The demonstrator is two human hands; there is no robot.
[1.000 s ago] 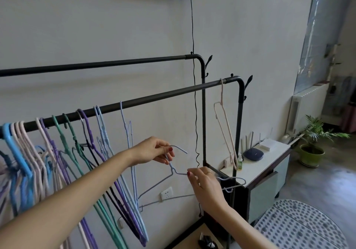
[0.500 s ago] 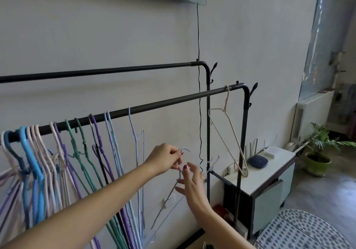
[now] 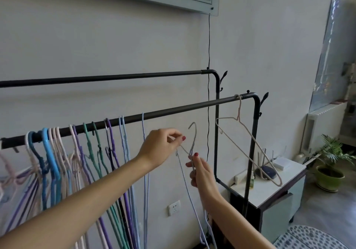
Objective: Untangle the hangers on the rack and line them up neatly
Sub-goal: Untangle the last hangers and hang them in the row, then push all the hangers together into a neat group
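Head view: a black rack [image 3: 173,112] with two rails stands against the wall. Along the left part of its front rail hangs a crowded bunch of coloured hangers [image 3: 81,152], their lower bars crossing. Near the rail's right end one pale pink hanger [image 3: 250,148] hangs alone, tilted. Between them, below the rail and off it, a lavender wire hanger [image 3: 192,144] is held: left hand [image 3: 160,148] fingers pinch its shoulder wire, right hand [image 3: 202,173] fingers grip its neck.
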